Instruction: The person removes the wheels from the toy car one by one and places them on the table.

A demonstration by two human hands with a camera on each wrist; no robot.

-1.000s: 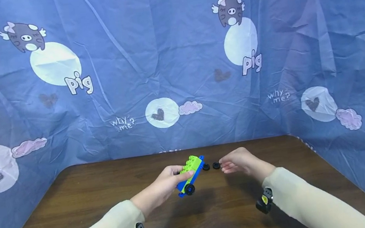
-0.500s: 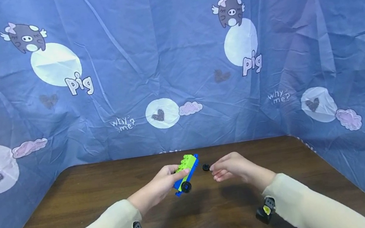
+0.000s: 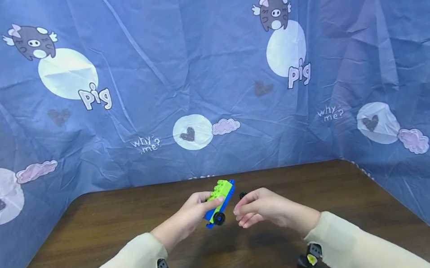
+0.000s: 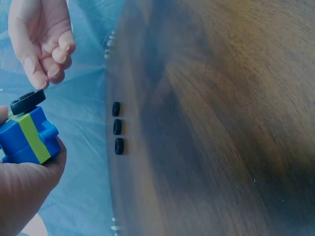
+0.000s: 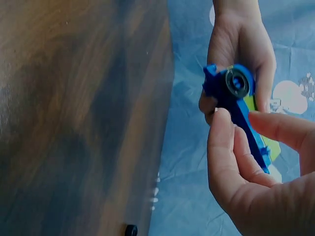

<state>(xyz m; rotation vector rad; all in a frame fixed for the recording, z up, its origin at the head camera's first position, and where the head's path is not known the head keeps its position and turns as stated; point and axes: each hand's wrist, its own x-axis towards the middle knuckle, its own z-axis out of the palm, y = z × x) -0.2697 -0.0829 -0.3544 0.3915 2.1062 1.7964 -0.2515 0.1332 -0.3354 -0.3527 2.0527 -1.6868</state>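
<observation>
Head view: a brown table [image 3: 108,220] stands before a blue cloth [image 3: 200,86] printed with pigs and hearts. Left of centre, above the table, the left hand [image 3: 188,215] grips a green and blue car [image 3: 226,192], tilted, with one black wheel [image 3: 219,218] on its near end. Just to the right is the right hand [image 3: 267,208] – fingers loosely bent, holding nothing, and a gap short of the car. Past its fingertips, on the far side, a loose wheel [image 3: 242,195] lies on the table.

Left wrist view: three loose wheels [image 4: 117,127] stand in a row by the table's far edge. The right thumb seems to meet the car's wheel, though that may only be the angle.

Right wrist view: the right thumb and fingers are parted, bare between, in front of the car's underside.

The step in hand looks like work at the car's wheel. To do it well, keep the left grip firm, clear of the wheel – then pinch its rim squarely and work straight along the axle, without twisting.
</observation>
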